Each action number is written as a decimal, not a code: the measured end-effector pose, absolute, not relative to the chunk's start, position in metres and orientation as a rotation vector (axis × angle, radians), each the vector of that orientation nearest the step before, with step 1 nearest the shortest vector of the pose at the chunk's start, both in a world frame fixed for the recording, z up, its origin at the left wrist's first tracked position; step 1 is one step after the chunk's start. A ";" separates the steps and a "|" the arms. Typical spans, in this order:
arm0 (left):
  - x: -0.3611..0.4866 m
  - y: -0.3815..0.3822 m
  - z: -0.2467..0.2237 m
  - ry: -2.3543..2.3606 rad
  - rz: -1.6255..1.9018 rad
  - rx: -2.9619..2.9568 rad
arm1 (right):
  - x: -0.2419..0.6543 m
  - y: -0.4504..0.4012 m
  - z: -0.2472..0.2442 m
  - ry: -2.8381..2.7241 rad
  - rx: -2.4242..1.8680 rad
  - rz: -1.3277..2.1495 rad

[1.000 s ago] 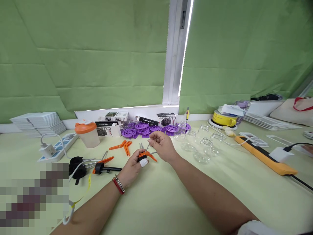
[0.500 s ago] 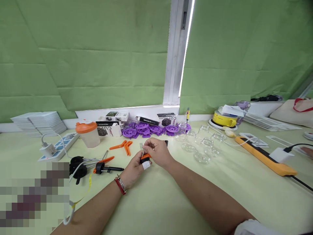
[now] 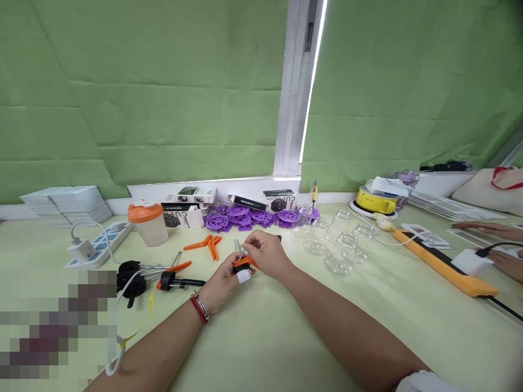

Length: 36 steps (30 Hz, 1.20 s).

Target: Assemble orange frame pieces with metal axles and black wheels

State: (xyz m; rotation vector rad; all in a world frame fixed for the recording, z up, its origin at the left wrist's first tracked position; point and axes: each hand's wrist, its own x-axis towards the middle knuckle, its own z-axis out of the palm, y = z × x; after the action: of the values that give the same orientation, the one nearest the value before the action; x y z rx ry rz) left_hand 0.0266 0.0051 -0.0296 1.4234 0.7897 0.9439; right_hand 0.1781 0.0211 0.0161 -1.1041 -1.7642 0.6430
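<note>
My left hand (image 3: 224,283), a white wrap on one finger, is closed around an orange and black part (image 3: 243,263). My right hand (image 3: 267,253) is pinched at the top of that part, on a thin metal pin (image 3: 241,255); its fingers partly hide the pin. Just behind the fingertips are small metal pieces (image 3: 237,244). To the left lie loose orange levers (image 3: 213,248). Beside my left wrist is a black part with a rod (image 3: 180,281), near black pieces with metal rods (image 3: 133,283).
Purple wheel-shaped parts (image 3: 218,222) and printed boxes (image 3: 190,216) line the back. Clear glass vessels (image 3: 338,264) stand right of my hands. An orange-lidded cup (image 3: 147,231) and a white power strip (image 3: 100,247) are left; an orange power strip (image 3: 445,267) is right, near another person's hands (image 3: 506,261).
My right fingers have shifted slightly at the orange and black part, which shows a little more. At the far right, another person's hands have come further into view.
</note>
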 end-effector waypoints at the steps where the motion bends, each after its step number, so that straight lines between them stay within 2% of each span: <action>1: 0.027 0.005 -0.029 0.781 0.937 1.423 | 0.178 0.021 0.016 -1.763 -1.098 0.640; 30: 0.025 0.008 -0.025 0.700 1.029 1.383 | 0.171 0.021 0.002 -2.311 -0.891 0.280; 36: 0.020 0.010 -0.021 0.812 0.988 1.561 | 0.173 0.016 0.004 -2.360 -0.845 0.287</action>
State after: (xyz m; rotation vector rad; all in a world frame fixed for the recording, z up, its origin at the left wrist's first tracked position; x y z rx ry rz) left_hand 0.0199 0.0098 -0.0210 1.5614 0.8122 0.9877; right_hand 0.1732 0.0162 0.0038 -0.8454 -2.3601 0.2869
